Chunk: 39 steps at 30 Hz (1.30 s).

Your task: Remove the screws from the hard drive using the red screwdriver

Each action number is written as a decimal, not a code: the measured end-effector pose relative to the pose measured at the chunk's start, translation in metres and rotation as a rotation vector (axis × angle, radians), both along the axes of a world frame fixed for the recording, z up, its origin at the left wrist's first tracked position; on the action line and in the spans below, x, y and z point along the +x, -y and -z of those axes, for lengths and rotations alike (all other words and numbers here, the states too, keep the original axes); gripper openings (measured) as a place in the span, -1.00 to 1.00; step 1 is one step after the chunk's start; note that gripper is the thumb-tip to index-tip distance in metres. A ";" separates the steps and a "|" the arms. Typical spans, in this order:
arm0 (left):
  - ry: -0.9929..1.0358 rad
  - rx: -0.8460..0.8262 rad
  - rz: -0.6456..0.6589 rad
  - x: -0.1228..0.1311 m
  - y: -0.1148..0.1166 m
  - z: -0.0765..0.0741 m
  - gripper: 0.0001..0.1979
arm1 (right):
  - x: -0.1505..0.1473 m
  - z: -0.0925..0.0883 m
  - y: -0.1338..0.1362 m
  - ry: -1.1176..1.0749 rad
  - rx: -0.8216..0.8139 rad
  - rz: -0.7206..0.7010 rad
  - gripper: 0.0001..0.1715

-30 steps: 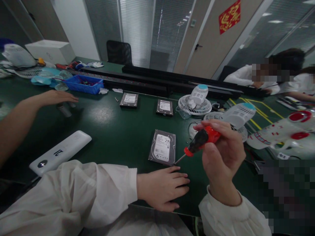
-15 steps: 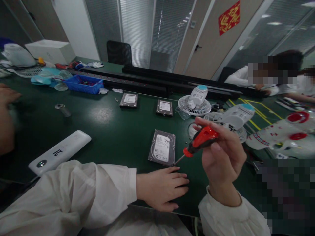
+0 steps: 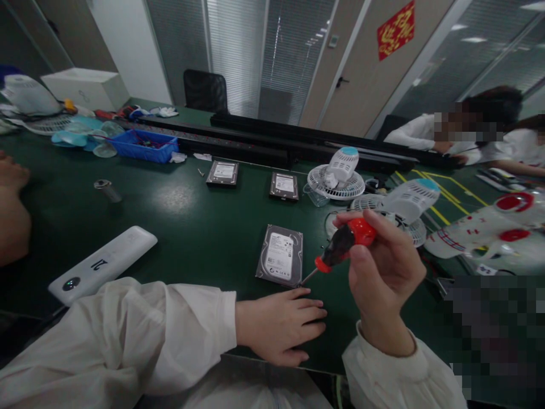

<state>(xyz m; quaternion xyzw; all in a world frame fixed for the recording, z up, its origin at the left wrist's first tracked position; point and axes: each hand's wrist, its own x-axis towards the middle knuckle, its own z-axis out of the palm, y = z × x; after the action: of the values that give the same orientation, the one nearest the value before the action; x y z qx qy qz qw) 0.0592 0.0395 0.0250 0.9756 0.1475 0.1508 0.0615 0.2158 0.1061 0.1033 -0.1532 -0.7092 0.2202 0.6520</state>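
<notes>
A hard drive [image 3: 280,254] lies label up on the dark green table in front of me. My right hand [image 3: 385,272] grips the red and black handle of a screwdriver [image 3: 347,244]. The screwdriver slants down to the left, its tip at the drive's near right corner; a screw there is too small to make out. My left hand [image 3: 283,326] rests with fingers spread along the drive's near edge, the index finger close to the screwdriver tip.
Two more hard drives, one left [image 3: 222,173] and one right [image 3: 284,186], lie farther back. White fan parts [image 3: 340,173] stand at the right, a blue bin [image 3: 145,146] at the back left. A white device [image 3: 104,264] lies left of me. Another person's arm [image 3: 12,210] reaches in at the left edge.
The screwdriver handle has turned in my right hand, and the fingers have shifted around it. My left hand and the drive stay put. The other person's arm at the left has moved slightly.
</notes>
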 end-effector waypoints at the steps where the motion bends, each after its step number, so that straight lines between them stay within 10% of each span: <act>1: -0.003 -0.001 0.000 0.000 0.000 0.000 -0.46 | 0.000 0.000 -0.001 0.002 0.026 0.026 -0.43; 39: 0.011 -0.032 0.008 0.000 0.001 0.000 -0.45 | -0.001 -0.001 -0.004 -0.062 -0.004 -0.042 -0.61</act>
<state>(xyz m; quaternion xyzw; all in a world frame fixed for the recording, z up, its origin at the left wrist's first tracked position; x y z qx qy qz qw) 0.0594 0.0389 0.0246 0.9742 0.1459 0.1533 0.0785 0.2146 0.1105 0.1047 -0.1330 -0.6912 0.2399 0.6686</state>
